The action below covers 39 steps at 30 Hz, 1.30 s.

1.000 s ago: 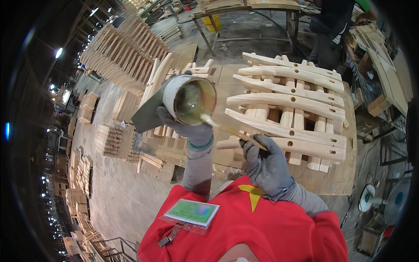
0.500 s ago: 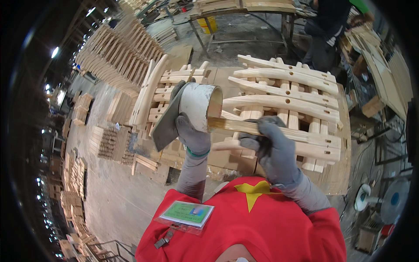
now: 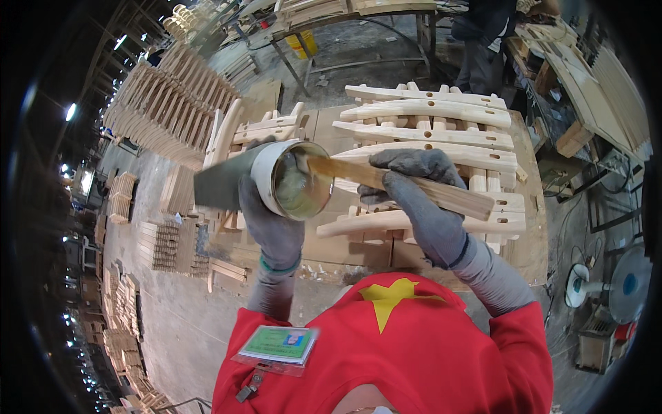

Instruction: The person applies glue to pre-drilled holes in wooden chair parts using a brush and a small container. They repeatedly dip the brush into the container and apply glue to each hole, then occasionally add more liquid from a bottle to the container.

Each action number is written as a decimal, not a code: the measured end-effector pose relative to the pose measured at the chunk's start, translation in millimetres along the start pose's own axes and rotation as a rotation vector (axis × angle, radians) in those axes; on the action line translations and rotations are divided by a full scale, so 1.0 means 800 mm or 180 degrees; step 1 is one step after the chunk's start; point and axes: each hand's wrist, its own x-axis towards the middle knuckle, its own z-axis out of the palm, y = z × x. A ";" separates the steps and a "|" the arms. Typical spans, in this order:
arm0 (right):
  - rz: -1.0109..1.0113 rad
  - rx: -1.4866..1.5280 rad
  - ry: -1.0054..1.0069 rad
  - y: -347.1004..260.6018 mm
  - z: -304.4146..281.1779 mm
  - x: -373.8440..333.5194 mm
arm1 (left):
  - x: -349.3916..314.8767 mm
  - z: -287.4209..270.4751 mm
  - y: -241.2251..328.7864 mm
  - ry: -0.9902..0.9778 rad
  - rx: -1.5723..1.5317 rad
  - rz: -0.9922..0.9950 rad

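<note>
My left hand (image 3: 274,231), in a grey glove, is closed round a white can (image 3: 266,181) above the table. The can is tilted so that its mouth faces right, and pale, wet-looking stuff (image 3: 298,193) shows inside. A flat dark grey piece (image 3: 215,185) sticks out on the can's left; I cannot tell whether it is held or fixed there. My right hand (image 3: 434,203), also gloved, grips a flat wooden stick (image 3: 452,196), its left end inside the can's mouth. Just beyond and under the stick lie curved, slotted wooden pieces (image 3: 427,131).
The pieces rest on a board-topped table (image 3: 534,207). More wooden parts (image 3: 265,131) lie on its left side. Tall stacks of wooden frames (image 3: 162,103) stand beyond, at left. A fan (image 3: 627,284) is at the right, and a person (image 3: 479,41) stands behind the table.
The can has turned so its mouth shows more, and it has moved a little left. The stick's end has moved with it. My right hand has shifted its hold, and the stick's near end now shows.
</note>
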 end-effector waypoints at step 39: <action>-0.0006 -0.1590 -0.0508 0.034 0.022 -0.035 | -0.045 0.005 -0.031 0.0996 -0.3103 -0.1589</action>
